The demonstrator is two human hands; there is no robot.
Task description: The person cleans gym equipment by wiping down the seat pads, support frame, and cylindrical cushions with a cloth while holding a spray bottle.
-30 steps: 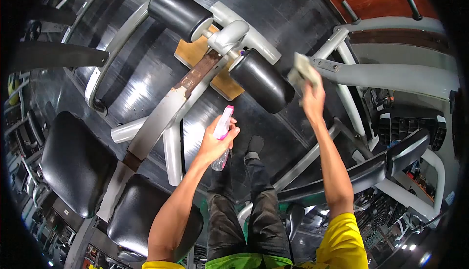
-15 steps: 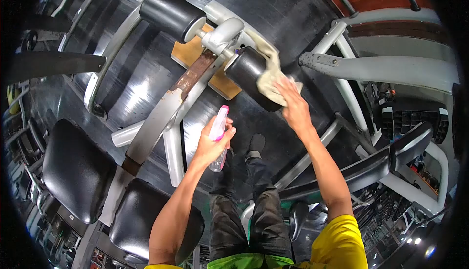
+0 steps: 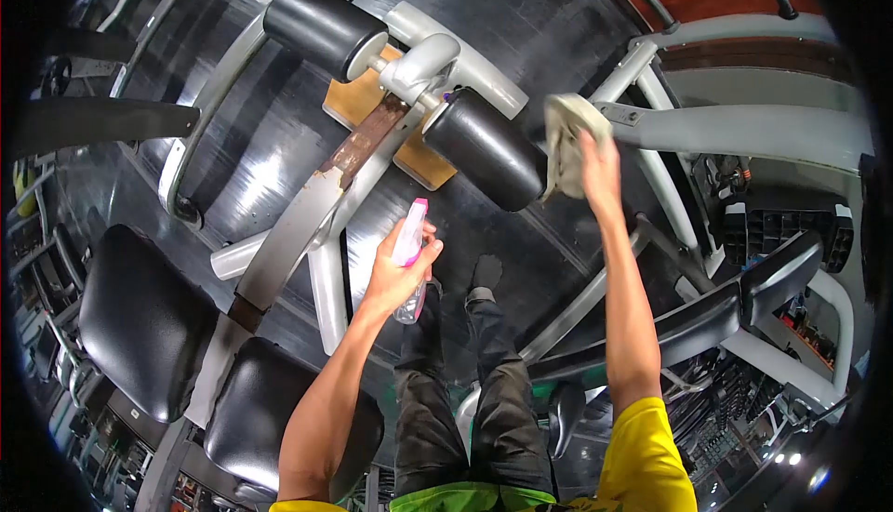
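Note:
A cream cloth [image 3: 565, 140] hangs bunched in my right hand [image 3: 600, 163], which is closed on it just past the outer end of a black foam roller [image 3: 486, 149]. The hand and cloth are a little blurred; whether the cloth's edge still touches the roller I cannot tell. My left hand [image 3: 400, 265] is wrapped round a clear spray bottle [image 3: 409, 244] with a pink and white head, held upright above the floor in front of my legs. A second black roller [image 3: 326, 30] sits on the other side of the same grey metal post.
A worn grey beam [image 3: 296, 228] runs from the rollers to black padded seats [image 3: 144, 326] at left. Tan boards [image 3: 426, 160] lie beneath the rollers. A black bench [image 3: 642, 340] and grey machine frame [image 3: 744, 131] stand at right.
My right hand has moved off the roller to the right, taking the cloth with it; the cloth was draped over the roller before. My left hand and the spray bottle have barely shifted.

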